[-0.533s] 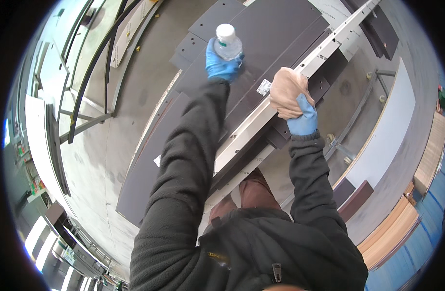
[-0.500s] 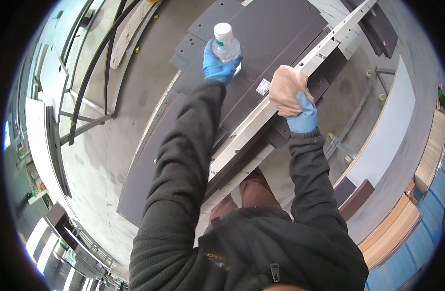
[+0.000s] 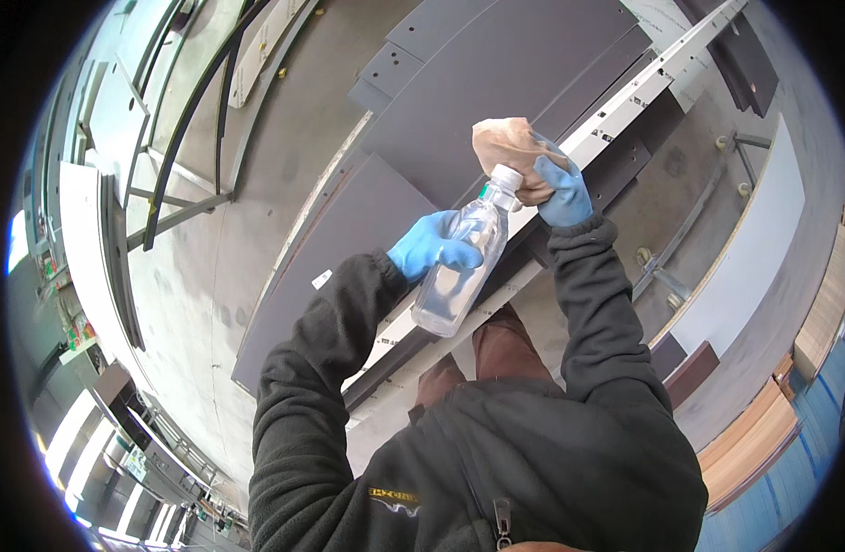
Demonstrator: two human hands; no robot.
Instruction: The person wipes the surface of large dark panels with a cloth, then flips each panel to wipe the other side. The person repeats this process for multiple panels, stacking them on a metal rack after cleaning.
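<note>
My left hand, in a blue glove, is wrapped round a clear plastic bottle with a white cap. The bottle leans, its capped end up toward the right, and clear liquid seems to be inside. In my right hand, also gloved in blue, a bunched beige cloth is gripped. Cap and cloth overlap in view; whether they touch I cannot tell. Beneath both hands lie dark grey panels and a long white edge strip running diagonally.
A metal rack with curved bars stands at the left. White panels lean beyond it. On the right are a wheeled metal frame, a pale curved panel and wood-coloured boards.
My left hand has brought the bottle from the far panels back toward my body and the right, tilting it. My right hand has shifted slightly left with the cloth, close to the cap.
</note>
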